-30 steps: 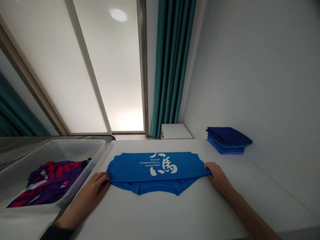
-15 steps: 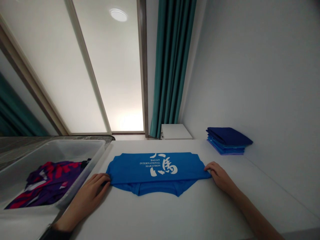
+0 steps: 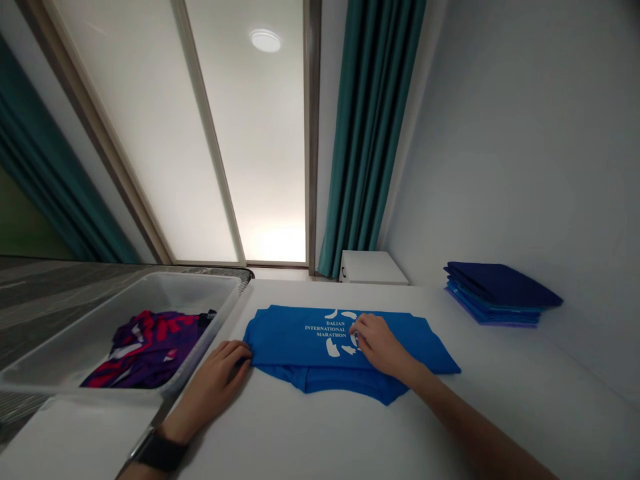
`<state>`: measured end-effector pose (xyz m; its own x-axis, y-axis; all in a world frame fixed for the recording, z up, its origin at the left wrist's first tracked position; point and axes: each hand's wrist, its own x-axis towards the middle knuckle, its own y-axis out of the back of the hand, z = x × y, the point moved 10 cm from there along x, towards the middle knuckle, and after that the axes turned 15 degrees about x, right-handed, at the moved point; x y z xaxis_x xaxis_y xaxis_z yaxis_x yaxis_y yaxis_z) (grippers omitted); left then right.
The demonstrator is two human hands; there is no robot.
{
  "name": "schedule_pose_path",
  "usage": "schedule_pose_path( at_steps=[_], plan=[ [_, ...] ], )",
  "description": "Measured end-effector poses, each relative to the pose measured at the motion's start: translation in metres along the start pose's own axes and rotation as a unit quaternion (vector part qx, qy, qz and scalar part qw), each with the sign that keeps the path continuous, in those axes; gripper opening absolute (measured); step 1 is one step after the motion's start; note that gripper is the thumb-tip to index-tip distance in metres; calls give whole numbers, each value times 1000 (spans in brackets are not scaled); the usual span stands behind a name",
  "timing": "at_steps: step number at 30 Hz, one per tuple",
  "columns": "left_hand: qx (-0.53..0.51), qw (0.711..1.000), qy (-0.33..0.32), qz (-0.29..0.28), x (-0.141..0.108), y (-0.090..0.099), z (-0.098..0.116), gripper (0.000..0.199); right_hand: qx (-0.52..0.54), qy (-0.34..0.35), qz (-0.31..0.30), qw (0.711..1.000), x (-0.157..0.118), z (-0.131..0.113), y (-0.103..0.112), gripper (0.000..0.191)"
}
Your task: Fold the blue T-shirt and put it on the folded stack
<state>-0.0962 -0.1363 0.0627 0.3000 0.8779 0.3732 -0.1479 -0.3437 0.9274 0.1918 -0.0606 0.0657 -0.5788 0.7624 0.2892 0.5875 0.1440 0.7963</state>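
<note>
A blue T-shirt with white lettering lies folded across the table, its neckline toward me. My left hand has its fingers and thumb closed on the shirt's left edge. Over the white print at the shirt's middle is my right hand, its fingers loosely bent and thumb a little apart, with no cloth lifted in them. It hides part of the print. I cannot tell whether those fingertips touch the cloth.
To the left stands a translucent plastic bin holding purple and red clothes. A stack of folded blue clothes sits at the table's right, near the wall. Behind the white table are a white cabinet and a teal curtain.
My right hand has left the shirt's right corner and moved left onto the print. My left hand stays at the left edge. The view has turned slightly left.
</note>
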Motion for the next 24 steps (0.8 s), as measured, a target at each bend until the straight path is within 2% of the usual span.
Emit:
schedule_pose_path(
  at_steps=[5,10,15,24],
  plan=[
    [-19,1000,16,-9,0,2,2,17,2,79,-49,996,47,-66,-51,25],
    [-36,999,32,-16,-1,1,1,13,-3,116,-69,991,69,-105,-92,30],
    [-57,998,36,-15,-1,2,1,13,-6,85,-71,994,71,-108,-118,41],
    [-80,996,43,-28,-2,6,7,19,-22,72,-79,994,61,-103,-128,49]
  ],
)
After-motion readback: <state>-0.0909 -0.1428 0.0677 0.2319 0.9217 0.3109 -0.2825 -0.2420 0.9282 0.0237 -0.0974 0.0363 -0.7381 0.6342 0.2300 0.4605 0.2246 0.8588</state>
